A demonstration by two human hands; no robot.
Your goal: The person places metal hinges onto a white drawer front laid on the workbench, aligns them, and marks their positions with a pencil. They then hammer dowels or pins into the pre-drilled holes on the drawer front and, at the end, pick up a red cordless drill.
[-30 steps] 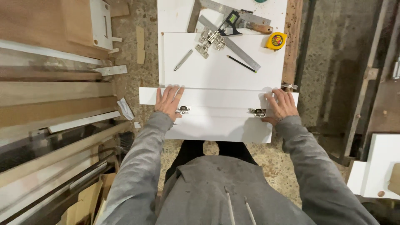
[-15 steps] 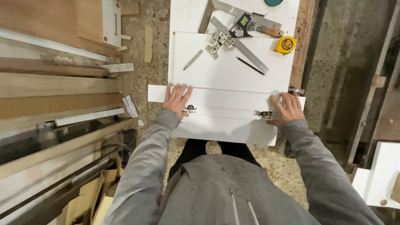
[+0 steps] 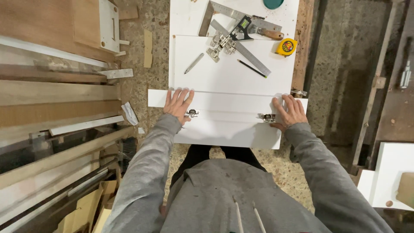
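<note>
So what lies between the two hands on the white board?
In the head view, between the left hand and the right hand sit two metal hinges, with bare white board between them.

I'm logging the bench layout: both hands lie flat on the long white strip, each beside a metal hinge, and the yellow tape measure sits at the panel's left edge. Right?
Not quite. The head view shows the yellow tape measure at the right edge of the white panel, not the left. The rest holds: the left hand and right hand lie flat on the long white strip, each beside a metal hinge.
</note>
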